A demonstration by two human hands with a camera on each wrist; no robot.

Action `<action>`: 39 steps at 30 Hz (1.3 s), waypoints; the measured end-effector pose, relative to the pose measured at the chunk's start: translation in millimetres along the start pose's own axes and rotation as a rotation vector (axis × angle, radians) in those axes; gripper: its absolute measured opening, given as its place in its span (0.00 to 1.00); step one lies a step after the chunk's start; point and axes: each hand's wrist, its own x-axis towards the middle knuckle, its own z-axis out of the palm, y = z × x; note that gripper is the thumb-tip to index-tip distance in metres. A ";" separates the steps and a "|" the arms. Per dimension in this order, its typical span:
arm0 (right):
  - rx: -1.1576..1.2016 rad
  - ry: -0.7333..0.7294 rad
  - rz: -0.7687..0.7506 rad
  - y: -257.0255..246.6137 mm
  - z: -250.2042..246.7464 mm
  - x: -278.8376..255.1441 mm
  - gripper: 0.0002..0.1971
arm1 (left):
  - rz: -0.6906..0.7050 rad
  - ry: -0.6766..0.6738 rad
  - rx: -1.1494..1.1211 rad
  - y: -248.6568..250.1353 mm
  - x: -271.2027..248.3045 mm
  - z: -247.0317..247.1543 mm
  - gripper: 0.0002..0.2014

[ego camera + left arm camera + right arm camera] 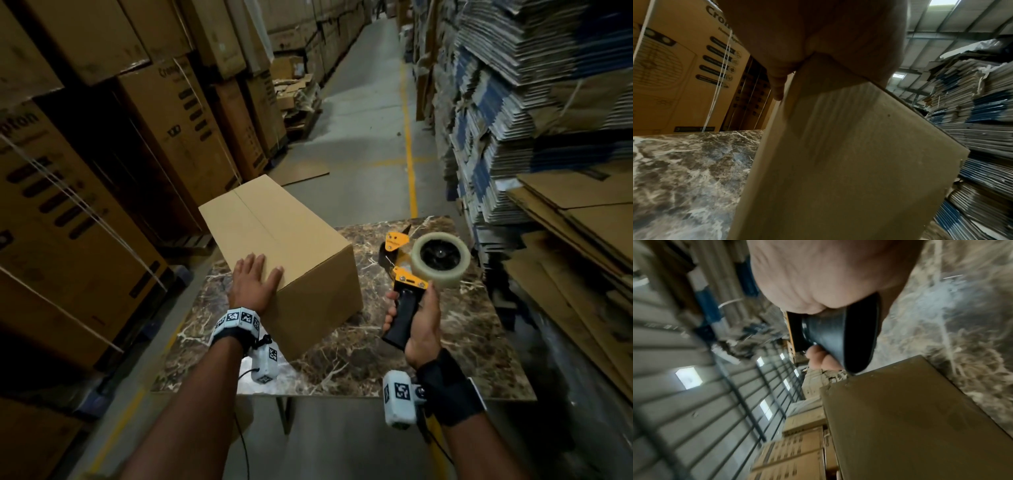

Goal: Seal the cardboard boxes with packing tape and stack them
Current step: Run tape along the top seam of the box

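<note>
A plain brown cardboard box [274,233] stands on the marble-patterned table [462,342], its top flaps folded shut with a seam down the middle. My left hand [255,279] lies flat on the box's near top corner with fingers spread; the left wrist view shows the box side [849,162] under the palm [818,32]. My right hand [419,322] grips the black handle of a yellow tape dispenser [411,274] carrying a roll of clear tape [441,255], held above the table to the right of the box. In the right wrist view the handle [851,335] sits in my fist.
Tall stacks of printed cartons [85,205] line the left side. Piles of flattened cardboard [513,102] fill the right. A concrete aisle with a yellow line [409,154] runs ahead beyond the table.
</note>
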 end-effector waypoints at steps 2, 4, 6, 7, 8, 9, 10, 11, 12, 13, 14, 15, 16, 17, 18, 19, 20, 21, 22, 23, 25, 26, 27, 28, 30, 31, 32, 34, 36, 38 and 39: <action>0.007 -0.043 -0.063 -4.5 10.7 -9.7 0.43 | -0.007 0.006 -0.006 1.9 -2.1 0.1 0.38; -0.009 -0.089 -0.120 -12.0 18.4 -18.5 0.40 | -0.023 0.004 -0.004 8.8 -6.8 -0.6 0.37; -0.020 -0.152 -0.160 -21.5 26.5 -27.0 0.37 | -0.047 -0.001 0.009 18.5 -13.1 0.4 0.37; -0.015 -0.184 -0.173 -25.8 31.1 -30.5 0.35 | -0.061 -0.002 0.018 23.2 -16.2 1.4 0.38; -0.008 -0.207 -0.184 -28.7 35.9 -33.2 0.33 | -0.078 -0.002 0.027 27.6 -19.0 2.6 0.38; 0.000 -0.222 -0.197 -30.4 40.1 -35.6 0.32 | -0.098 -0.006 0.037 31.6 -21.9 3.8 0.38; 0.005 -0.230 -0.215 -31.1 43.8 -37.3 0.31 | -0.120 -0.013 0.043 35.4 -24.6 5.7 0.39; 0.006 -0.229 -0.238 -30.7 45.9 -37.6 0.30 | -0.142 -0.022 0.043 39.5 -27.4 7.9 0.39; 0.003 -0.223 -0.259 -30.2 47.7 -38.4 0.30 | -0.160 -0.036 0.037 43.9 -30.3 9.6 0.40; -0.007 -0.207 -0.279 -29.1 48.1 -38.4 0.30 | -0.173 -0.052 0.029 48.1 -33.8 10.5 0.40; -0.019 -0.189 -0.296 -28.8 48.2 -38.5 0.30 | -0.181 -0.073 0.015 52.3 -36.9 10.9 0.41; -0.036 -0.171 -0.310 -29.1 47.7 -38.8 0.30 | -0.185 -0.103 0.005 56.0 -40.1 10.4 0.42; -0.052 -0.157 -0.318 -29.4 46.5 -38.6 0.30 | -0.185 -0.140 0.002 58.5 -43.7 7.7 0.43; -0.068 -0.152 -0.323 -29.9 45.1 -38.5 0.31 | -0.171 -0.163 0.016 58.9 -46.6 2.9 0.42; -0.080 -0.153 -0.323 -30.3 43.6 -38.2 0.31 | -0.133 -0.167 0.040 56.6 -47.4 -2.1 0.41; -0.089 -0.158 -0.320 -30.9 42.3 -38.2 0.31 | -0.068 -0.150 0.064 51.0 -47.0 -8.1 0.38; -0.094 -0.169 -0.313 -31.4 41.6 -39.0 0.32 | 0.014 -0.129 0.083 41.6 -44.4 -13.6 0.36; -0.098 -0.178 -0.312 -31.5 40.0 -39.4 0.32 | 0.094 -0.119 0.106 29.7 -40.7 -18.5 0.34; -0.101 -0.188 -0.316 -32.1 39.3 -41.7 0.31 | 0.156 -0.124 0.137 16.0 -35.9 -22.9 0.34; -0.104 -0.192 -0.323 -32.5 37.9 -43.9 0.31 | 0.191 -0.135 0.168 1.7 -30.2 -25.8 0.35; -0.120 -0.179 -0.334 -34.7 34.6 -48.7 0.32 | 0.176 -0.135 0.215 -20.9 -18.1 -27.7 0.39; -0.143 -0.156 -0.342 -36.3 32.6 -50.3 0.33 | 0.152 -0.110 0.234 -26.0 -14.2 -27.3 0.41; -0.174 -0.136 -0.350 -38.4 30.6 -51.4 0.34 | 0.132 -0.072 0.247 -26.9 -11.9 -25.8 0.43; -0.199 -0.128 -0.352 -41.3 29.4 -52.1 0.34 | 0.117 -0.033 0.254 -23.5 -11.2 -23.0 0.44; -0.225 -0.130 -0.353 -48.5 29.4 -53.3 0.35 | 0.087 0.014 0.244 -12.4 -14.0 -15.8 0.44; -0.231 -0.132 -0.358 -52.6 30.0 -52.8 0.35 | 0.077 0.026 0.226 -5.7 -15.8 -12.1 0.44; -0.237 -0.135 -0.362 -57.0 30.9 -53.1 0.34 | 0.069 0.034 0.209 0.7 -18.0 -8.6 0.44; -0.254 -0.139 -0.366 -64.3 31.2 -54.2 0.35 | 0.061 0.051 0.210 13.9 -22.3 -2.2 0.45; -0.293 -0.149 -0.362 -69.6 30.8 -54.3 0.37 | 0.065 0.076 0.243 29.4 -26.6 4.5 0.46; -0.338 -0.150 -0.338 -73.2 33.4 -53.7 0.38 | 0.068 0.086 0.257 45.6 -31.3 9.4 0.48; -0.357 -0.147 -0.323 -74.5 35.8 -53.1 0.37 | 0.067 0.078 0.256 52.6 -33.4 12.1 0.47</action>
